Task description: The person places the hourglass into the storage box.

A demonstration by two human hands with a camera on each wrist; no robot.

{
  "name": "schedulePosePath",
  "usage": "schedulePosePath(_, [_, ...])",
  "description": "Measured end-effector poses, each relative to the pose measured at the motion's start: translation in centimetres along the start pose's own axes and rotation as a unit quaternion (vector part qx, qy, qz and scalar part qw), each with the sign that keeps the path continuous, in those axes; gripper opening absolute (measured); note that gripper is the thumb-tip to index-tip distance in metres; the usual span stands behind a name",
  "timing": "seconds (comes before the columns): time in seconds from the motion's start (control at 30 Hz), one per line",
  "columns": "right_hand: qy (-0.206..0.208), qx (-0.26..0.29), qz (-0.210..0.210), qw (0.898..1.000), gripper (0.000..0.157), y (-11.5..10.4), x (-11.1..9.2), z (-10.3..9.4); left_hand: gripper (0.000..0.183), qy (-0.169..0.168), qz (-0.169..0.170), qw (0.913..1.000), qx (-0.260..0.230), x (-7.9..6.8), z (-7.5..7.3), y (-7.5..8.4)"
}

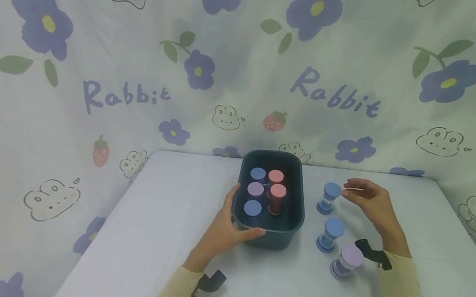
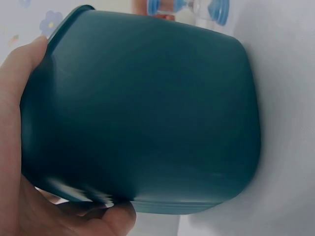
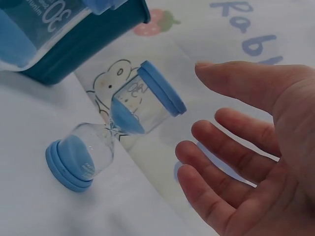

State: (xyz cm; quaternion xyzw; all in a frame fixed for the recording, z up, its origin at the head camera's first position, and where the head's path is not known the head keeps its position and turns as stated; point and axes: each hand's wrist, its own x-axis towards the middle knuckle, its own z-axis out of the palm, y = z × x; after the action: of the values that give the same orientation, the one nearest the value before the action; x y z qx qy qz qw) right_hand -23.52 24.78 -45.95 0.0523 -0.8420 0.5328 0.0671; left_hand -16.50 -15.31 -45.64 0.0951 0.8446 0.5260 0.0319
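Observation:
My left hand [image 1: 223, 232] grips the near left corner of a dark teal bin [image 1: 273, 240], its thumb along the front rim and its fingers on the left side. Inside the bin stand several hourglasses with blue, purple and pink caps, among them a pink hourglass [image 1: 276, 199]. To the right of the bin, a blue hourglass [image 3: 128, 120] stands upright on the table. Close by its top cap is my right hand [image 3: 246, 142], fingers spread and slightly bent, nothing between them.
A second blue hourglass [image 1: 330, 235] and a purple hourglass [image 1: 347, 261] stand nearer the front, left of my right forearm. The white table [image 1: 156, 218] meets a hanging cloth [image 1: 239, 68] printed with flowers and rabbits at the back.

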Motion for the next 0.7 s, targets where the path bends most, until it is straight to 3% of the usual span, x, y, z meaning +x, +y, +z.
schedulePosePath(0.23, [-0.028,0.000,0.004,1.000,0.054,0.0,0.0,0.5,0.121,0.000,0.008,1.0000,0.002,0.1,0.1,-0.2])
schedulePosePath(0.7, [-0.064,-0.033,0.055,0.996,0.069,-0.2,0.1,1.6,0.123,0.000,0.008,1.0000,0.000,0.1,0.0,-0.2])
